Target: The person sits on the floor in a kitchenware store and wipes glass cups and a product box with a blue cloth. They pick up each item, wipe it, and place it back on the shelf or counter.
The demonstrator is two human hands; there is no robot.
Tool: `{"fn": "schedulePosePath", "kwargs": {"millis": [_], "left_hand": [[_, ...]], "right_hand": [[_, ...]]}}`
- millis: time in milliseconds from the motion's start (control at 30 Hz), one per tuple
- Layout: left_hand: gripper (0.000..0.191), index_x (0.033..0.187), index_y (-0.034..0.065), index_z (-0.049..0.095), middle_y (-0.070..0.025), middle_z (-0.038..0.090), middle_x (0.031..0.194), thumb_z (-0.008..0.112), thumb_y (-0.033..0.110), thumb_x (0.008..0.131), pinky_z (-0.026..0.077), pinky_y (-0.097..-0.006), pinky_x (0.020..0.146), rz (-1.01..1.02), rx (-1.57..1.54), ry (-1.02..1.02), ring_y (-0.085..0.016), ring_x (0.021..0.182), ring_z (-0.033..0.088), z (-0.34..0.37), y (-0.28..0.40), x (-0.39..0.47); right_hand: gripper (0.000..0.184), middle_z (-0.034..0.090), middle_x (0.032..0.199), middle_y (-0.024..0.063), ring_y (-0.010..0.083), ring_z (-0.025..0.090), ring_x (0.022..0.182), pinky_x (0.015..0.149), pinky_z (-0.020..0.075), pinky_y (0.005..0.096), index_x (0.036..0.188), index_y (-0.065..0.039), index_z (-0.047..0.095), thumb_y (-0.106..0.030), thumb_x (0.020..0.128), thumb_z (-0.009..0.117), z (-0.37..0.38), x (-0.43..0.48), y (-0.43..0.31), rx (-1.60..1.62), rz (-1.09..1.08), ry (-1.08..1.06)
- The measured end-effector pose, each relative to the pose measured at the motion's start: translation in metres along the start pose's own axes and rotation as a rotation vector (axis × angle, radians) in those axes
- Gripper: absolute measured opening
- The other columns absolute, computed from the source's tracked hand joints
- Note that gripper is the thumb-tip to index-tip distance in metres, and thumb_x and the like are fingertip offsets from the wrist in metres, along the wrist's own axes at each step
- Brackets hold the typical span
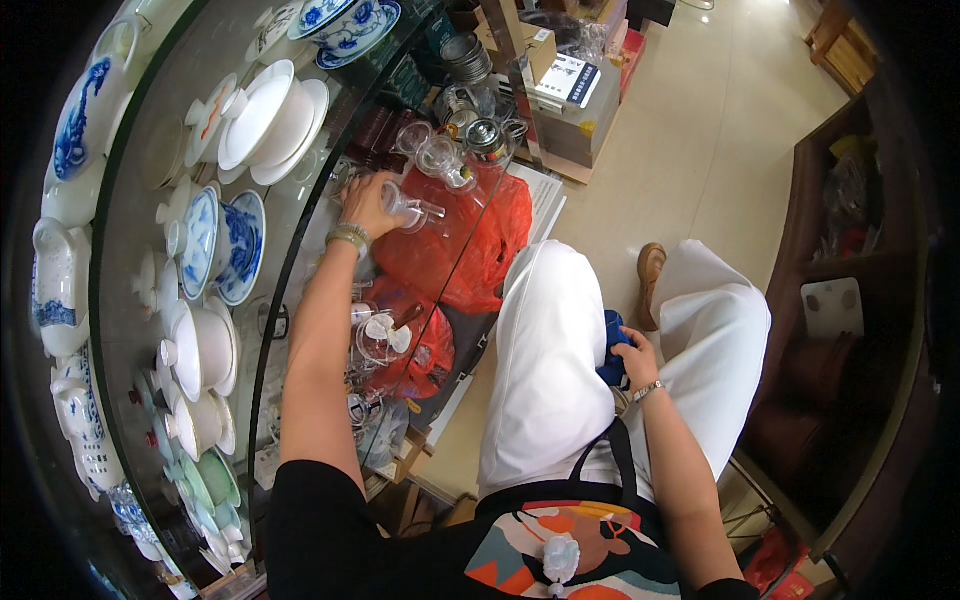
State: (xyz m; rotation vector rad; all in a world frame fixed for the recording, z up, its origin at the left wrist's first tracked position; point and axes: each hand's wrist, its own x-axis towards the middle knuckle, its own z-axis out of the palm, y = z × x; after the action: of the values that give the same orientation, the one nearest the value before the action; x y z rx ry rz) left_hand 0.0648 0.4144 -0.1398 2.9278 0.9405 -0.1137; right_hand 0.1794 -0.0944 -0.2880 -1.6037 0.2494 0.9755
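My left hand [369, 208] reaches onto the low shelf at the left, its fingers around a clear glass vessel [409, 210] above a red plastic bag [457, 247]. Down beside my knee, my right hand [636, 360] grips a dark blue cloth [615, 349]. Small clear glass vessels [435, 154] and a glass teapot with a metal lid [486, 139] stand just beyond my left hand. More glassware [382, 337], some with round white labels, lies nearer to me by a second red bag [431, 356].
Glass shelves at the left carry white lidded bowls [259, 124], blue-and-white lidded bowls [201, 241] and porcelain teapots [61, 289]. Boxes [574, 116] are stacked past the shelf end. A dark wooden cabinet [806, 217] stands at the right. A glass edge runs beside my left forearm.
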Motion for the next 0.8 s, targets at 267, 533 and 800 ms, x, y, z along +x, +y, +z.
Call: {"fn": "schedulePosePath", "kwargs": {"millis": [267, 533, 800], "left_hand": [[0.082, 0.13, 0.0162, 0.054, -0.0099, 0.062, 0.12, 0.088, 0.031, 0.057, 0.035, -0.0489, 0.103, -0.109, -0.016, -0.019, -0.032, 0.119, 0.052, 0.002, -0.063, -0.053], [0.086, 0.134, 0.0139, 0.051, -0.0153, 0.061, 0.123, 0.088, 0.025, 0.057, 0.043, -0.0442, 0.102, -0.105, -0.076, 0.003, -0.034, 0.118, 0.055, 0.017, -0.106, -0.054], [0.087, 0.135, 0.0119, 0.052, -0.0156, 0.06, 0.124, 0.088, 0.017, 0.056, 0.049, -0.0418, 0.097, -0.25, -0.145, 0.027, -0.032, 0.117, 0.057, 0.024, -0.126, -0.05]], "right_hand": [[0.052, 0.069, 0.105, 0.0093, 0.015, 0.063, 0.086, 0.077, 0.0512, 0.0264, 0.125, 0.004, 0.061, 0.0, 0.073, 0.065, 0.0, 0.001, 0.001, -0.04, -0.028, -0.022], [0.052, 0.069, 0.102, 0.0082, 0.0148, 0.062, 0.084, 0.075, 0.0516, 0.026, 0.124, 0.004, 0.062, 0.002, 0.073, 0.064, 0.003, -0.002, -0.001, 0.009, -0.003, -0.036], [0.05, 0.069, 0.098, 0.0073, 0.0142, 0.062, 0.08, 0.072, 0.052, 0.0269, 0.122, 0.004, 0.062, 0.002, 0.073, 0.064, 0.0, 0.002, 0.006, 0.005, -0.013, -0.001]]}}
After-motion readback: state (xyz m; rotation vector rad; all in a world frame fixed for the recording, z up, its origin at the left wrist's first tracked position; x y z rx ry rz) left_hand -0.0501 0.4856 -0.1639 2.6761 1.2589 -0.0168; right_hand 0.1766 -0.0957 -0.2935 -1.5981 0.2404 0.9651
